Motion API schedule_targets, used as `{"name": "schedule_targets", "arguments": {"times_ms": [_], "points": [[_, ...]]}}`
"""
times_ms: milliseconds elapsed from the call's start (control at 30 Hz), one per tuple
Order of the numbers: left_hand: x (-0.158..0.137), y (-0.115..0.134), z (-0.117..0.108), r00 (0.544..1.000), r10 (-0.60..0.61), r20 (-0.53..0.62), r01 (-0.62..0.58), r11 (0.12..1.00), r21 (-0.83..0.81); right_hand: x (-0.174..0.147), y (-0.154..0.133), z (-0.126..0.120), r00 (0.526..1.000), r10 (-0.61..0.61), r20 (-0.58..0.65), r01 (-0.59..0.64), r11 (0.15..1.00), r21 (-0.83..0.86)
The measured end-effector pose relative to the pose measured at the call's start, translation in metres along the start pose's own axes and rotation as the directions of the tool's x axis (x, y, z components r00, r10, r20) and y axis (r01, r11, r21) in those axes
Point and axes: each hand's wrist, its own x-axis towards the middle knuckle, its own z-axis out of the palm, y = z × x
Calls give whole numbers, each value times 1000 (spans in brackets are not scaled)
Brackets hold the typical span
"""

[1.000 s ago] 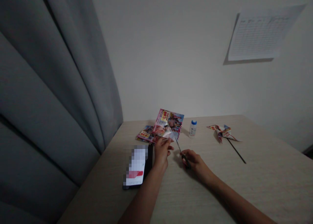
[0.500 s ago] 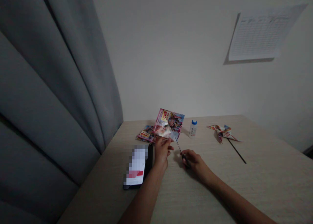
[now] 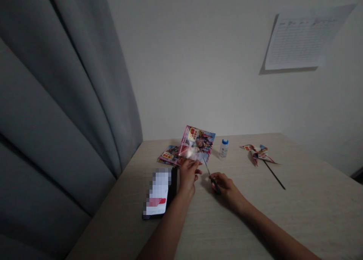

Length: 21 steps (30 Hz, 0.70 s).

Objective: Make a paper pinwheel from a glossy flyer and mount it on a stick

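Note:
A glossy, colourful printed paper sheet [image 3: 197, 143] is pinched at its near edge by my left hand [image 3: 189, 173], which holds it raised off the table. My right hand [image 3: 225, 188] is closed around the dark handles of a pair of scissors [image 3: 208, 170]. The blades point away from me, with their tips at the sheet's lower right edge; I cannot tell whether they are apart. Behind my left hand lie more printed sheets [image 3: 168, 156], partly covered by the held one.
A phone [image 3: 157, 193] with a lit screen lies left of my left forearm. A small blue-capped bottle [image 3: 224, 149] stands behind the scissors. At the right lies a paper pinwheel [image 3: 259, 154] on a dark stick. A grey curtain [image 3: 70, 82] borders the table [image 3: 306, 199].
The held sheet has tilted slightly and shifted a little to the right. My right hand and the scissors have turned slightly, showing more of the handle. Everything else stays in place.

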Motion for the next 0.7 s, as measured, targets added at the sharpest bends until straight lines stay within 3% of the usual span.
{"name": "schedule_targets", "arguments": {"times_ms": [700], "points": [[-4, 0, 1, 1000, -12, 15, 12, 1000, 23, 2, 8, 2, 1000, 21, -2, -21, 999, 49]]}}
